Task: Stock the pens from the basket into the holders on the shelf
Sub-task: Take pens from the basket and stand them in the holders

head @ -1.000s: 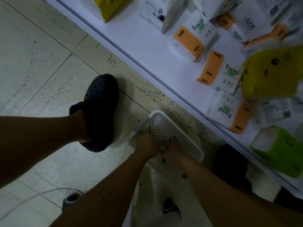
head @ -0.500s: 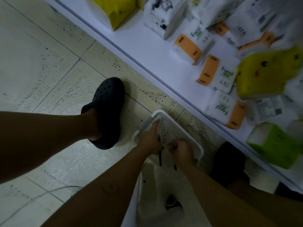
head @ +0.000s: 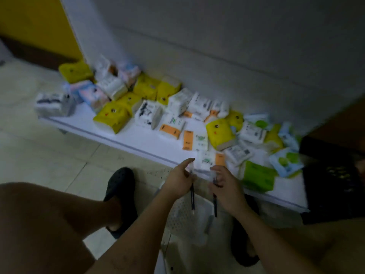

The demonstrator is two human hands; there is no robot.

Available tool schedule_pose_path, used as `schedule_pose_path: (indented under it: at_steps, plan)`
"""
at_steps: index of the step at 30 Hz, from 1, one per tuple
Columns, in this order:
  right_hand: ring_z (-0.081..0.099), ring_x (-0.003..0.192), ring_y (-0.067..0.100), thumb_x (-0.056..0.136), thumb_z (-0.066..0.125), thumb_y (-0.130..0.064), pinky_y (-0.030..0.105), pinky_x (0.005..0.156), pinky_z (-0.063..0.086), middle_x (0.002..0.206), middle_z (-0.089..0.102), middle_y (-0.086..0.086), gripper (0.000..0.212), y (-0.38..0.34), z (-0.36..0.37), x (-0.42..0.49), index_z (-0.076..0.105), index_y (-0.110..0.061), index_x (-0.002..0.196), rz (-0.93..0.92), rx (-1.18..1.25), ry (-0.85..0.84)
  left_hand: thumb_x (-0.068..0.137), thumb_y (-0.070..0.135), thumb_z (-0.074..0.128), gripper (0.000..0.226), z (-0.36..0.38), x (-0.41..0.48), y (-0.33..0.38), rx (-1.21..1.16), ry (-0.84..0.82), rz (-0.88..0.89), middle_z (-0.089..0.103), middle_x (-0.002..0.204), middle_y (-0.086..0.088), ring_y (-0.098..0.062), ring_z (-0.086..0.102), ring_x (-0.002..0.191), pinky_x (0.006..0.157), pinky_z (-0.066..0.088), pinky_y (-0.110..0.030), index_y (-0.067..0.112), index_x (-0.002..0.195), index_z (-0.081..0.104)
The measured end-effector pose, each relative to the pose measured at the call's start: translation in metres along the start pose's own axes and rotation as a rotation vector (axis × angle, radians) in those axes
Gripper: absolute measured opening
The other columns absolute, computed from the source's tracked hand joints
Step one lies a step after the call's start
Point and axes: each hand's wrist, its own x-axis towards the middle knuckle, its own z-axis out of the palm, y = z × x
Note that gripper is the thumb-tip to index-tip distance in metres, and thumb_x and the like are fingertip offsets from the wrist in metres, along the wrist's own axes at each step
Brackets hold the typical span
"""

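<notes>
Setting: dim aisle with a pale tiled floor that runs up to a white back panel at 12 o'clock.
Pens: two slim black plastic pens, one in each hand, held apart above the basket.
Left pen: hangs below the fist, with its free end toward 6 o'clock.
Right pen: nearly upright at 3 o'clock of the other pen, with its free end toward 6 o'clock.
Left hand: fingers are curled round the upper part of its pen, the thumb points to 1 o'clock, and the forearm enters from 7 o'clock.
Right hand: fingers are curled round the upper part of its pen, and the forearm enters from 5 o'clock.
Basket: one white perforated plastic basket sits on the floor at 6 o'clock of both hands; its contents are too blurred to tell.
Shelf: one low white shelf board lies at 12 o'clock of the hands.
Packs: soft tissue packs are piled loosely on the board, too blurred for a full count. Several are yellow packs, at least three are orange-banded white packs, and one is a lime-green pack at 2 o'clock of the right hand.
Shoes: there are two, a black perforated clog at 9 o'clock of the left hand and a second dark shoe at 5 o'clock of the right hand.
Crate: one black crate stands at 3 o'clock.
</notes>
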Motion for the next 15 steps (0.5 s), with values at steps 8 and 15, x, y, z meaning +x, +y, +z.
schedule_pose_path:
  at_steps: [8, 15]
  plan:
    - [0.068, 0.066, 0.021, 0.081, 0.075, -0.006, 0.032, 0.062, 0.053, 0.088, 0.057, 0.002, 0.038, -0.069, -0.133, -0.053, 0.059, -0.03, 0.105, -0.162, 0.15, 0.385, 0.094, 0.022, 0.061, 0.042, 0.015, -0.031, 0.156, 0.004, -0.117, 0.456, 0.065, 0.078, -0.009, -0.02, 0.069, 0.07, 0.073, 0.057, -0.043, 0.038, 0.132, 0.051]
    - [0.058, 0.063, 0.003, 0.082, 0.075, -0.012, 0.021, 0.063, 0.048, 0.076, 0.056, -0.008, 0.042, -0.116, -0.23, -0.102, 0.062, -0.033, 0.116, -0.323, 0.159, 0.637, 0.089, 0.014, 0.066, 0.046, 0.036, -0.071, 0.277, 0.03, -0.144, 0.745, 0.059, 0.084, 0.006, -0.014, 0.067, 0.068, 0.069, 0.053, -0.034, 0.055, 0.109, 0.059]
